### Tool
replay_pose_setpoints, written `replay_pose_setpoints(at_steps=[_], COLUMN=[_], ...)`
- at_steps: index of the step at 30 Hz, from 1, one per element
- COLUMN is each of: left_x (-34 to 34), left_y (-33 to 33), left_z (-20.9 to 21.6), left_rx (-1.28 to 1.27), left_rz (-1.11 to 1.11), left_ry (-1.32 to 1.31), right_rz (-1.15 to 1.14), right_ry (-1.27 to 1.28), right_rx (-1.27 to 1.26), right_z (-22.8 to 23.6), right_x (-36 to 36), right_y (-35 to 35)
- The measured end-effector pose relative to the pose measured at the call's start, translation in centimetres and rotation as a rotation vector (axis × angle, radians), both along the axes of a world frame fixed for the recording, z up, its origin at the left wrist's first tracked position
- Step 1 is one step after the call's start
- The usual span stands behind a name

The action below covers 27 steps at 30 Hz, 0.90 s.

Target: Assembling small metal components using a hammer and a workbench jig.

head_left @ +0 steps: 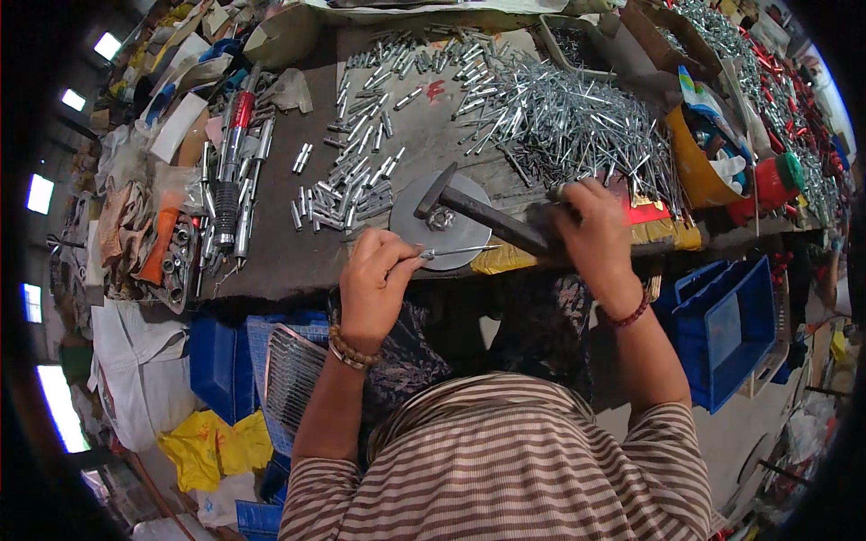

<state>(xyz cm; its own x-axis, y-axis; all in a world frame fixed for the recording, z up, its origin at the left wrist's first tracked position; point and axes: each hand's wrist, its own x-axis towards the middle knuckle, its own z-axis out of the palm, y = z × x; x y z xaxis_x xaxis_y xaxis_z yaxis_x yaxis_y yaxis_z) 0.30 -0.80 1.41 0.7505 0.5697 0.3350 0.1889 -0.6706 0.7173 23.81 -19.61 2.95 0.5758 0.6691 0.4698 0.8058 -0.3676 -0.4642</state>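
Observation:
My left hand (374,275) pinches a thin metal rod (465,250) between thumb and fingertips. The rod points right, over the near part of a round grey plate (415,212) on the bench. A hammer (483,212) lies slantwise over that plate, its head above a small shiny metal piece (441,218). Beside the end of its dark handle is my right hand (594,230), fingers curled. Whether those fingers hold anything is hidden. Short metal sleeves (356,180) lie scattered left of the plate, and a heap of thin metal pins (577,117) spreads beyond my right hand.
Hand tools, among them a red-handled one (242,110), lie at the bench's left. A yellow container (699,162) stands on the right, near a red jar with a green lid (780,176). Blue crates (726,334) sit below the bench's right side. Yellow tape (505,259) covers its front edge.

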Motion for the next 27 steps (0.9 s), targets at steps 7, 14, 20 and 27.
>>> replay_pose_setpoints(at_steps=[7,14,20,27], left_x=[-0.3,-0.1,-0.4,-0.4], left_y=[-0.1,-0.2,-0.1,-0.3], left_z=[-0.3,-0.3,-0.2,-0.5], left_rx=[0.077,0.088,0.132,0.19], left_rz=[0.008,0.018,0.01,0.018], left_ry=[-0.035,-0.008,-0.023,-0.056], right_rz=[-0.018,0.052,0.418,0.549], right_ry=[-0.114,-0.176,-0.01,0.149], right_rx=[-0.149,-0.148,-0.077,-0.006], right_z=[-1.2,-0.6,2.5,1.1], right_x=[2.6,2.9,-4.3,-7.2], right_y=[0.8,1.3,4.4,7.4])
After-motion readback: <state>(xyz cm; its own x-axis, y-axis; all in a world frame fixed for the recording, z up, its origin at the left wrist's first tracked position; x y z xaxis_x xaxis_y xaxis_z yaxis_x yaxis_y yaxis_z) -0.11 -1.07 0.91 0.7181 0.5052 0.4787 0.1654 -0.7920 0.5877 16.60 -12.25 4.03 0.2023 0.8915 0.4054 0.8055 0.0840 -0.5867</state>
